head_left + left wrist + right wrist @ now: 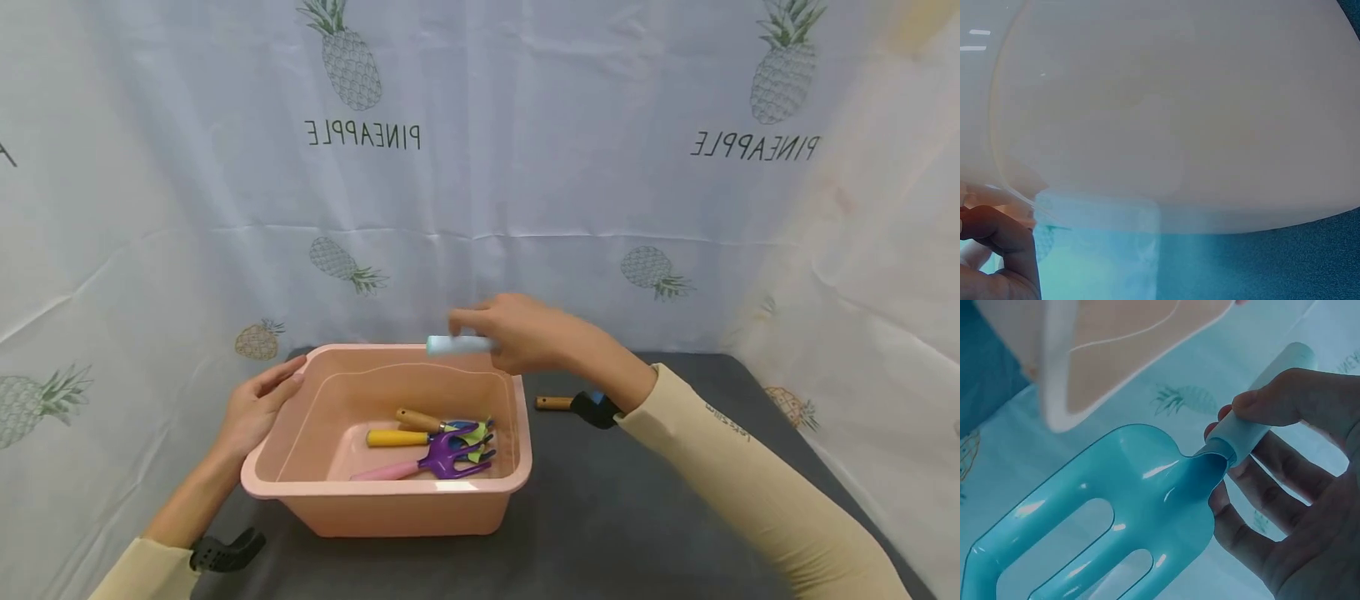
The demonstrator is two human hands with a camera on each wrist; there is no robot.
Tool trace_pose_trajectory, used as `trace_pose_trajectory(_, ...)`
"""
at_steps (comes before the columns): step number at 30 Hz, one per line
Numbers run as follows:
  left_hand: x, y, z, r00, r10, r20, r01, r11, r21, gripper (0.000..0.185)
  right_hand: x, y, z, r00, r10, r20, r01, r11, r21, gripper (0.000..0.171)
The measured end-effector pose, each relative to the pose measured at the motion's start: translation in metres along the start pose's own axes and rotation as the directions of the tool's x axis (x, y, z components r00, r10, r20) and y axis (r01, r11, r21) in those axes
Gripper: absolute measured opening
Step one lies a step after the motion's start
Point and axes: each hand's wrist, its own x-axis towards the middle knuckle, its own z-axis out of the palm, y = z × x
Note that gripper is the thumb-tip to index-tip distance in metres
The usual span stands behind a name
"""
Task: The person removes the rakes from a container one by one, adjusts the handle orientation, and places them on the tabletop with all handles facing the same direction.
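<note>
A pink plastic tub (517, 467) stands on the dark table. My left hand (285, 379) holds its left rim, with a finger (1013, 247) curled below the tub wall (1179, 112). Over the tub's far right corner my right hand (483, 333) pinches the pale blue handle (457, 345) of a translucent blue garden fork (1104, 512), thumb on top and fingers underneath (1241, 422). The fork's prongs are hidden behind the hand in the head view. Inside the tub lie a yellow-handled tool (397, 437), a wooden-handled tool (420, 419) and a purple rake with a pink handle (442, 460).
Another wooden-handled tool (553, 403) lies on the dark table (615, 517) to the right of the tub, partly hidden by my right wrist. A pineapple-print cloth (480, 167) hangs behind and along both sides. The tub corner (1085, 356) shows in the right wrist view.
</note>
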Motion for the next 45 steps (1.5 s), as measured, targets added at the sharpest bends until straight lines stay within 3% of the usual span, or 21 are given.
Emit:
trace_pose_trajectory(6, 0.001, -0.002, -0.001, 1.000, -0.009, -0.008, 0.008, 0.999, -0.034, 0.065, -0.026, 0.019, 0.004, 0.998, 0.039, -0.040, -0.039, 0.999, 0.001, 0.039)
trace_pose_trajectory(15, 0.001, -0.001, 0.000, 1.000, -0.005, -0.008, 0.005, 0.999, -0.045, 0.064, -0.058, 0.049, 0.021, 0.993, 0.090, -0.074, -0.091, 0.996, -0.012, 0.048)
trace_pose_trajectory(27, 0.002, 0.001, 0.002, 1.000, -0.023, 0.006, 0.023, 0.998, -0.051, 0.066, -0.090, 0.085, 0.051, 0.981, 0.194, -0.022, -0.193, 0.981, 0.033, 0.047)
trace_pose_trajectory(35, 0.003, 0.000, 0.004, 1.000, -0.020, -0.005, 0.020, 1.000, -0.010, 0.066, -0.105, 0.104, 0.075, 0.973, 0.229, 0.001, -0.229, 0.971, 0.075, 0.044)
trace_pose_trajectory(45, 0.000, -0.001, 0.002, 1.000, -0.011, -0.004, 0.011, 0.998, -0.059, 0.067, -0.120, 0.123, 0.117, 0.966, 0.238, 0.098, -0.253, 0.947, 0.198, 0.052)
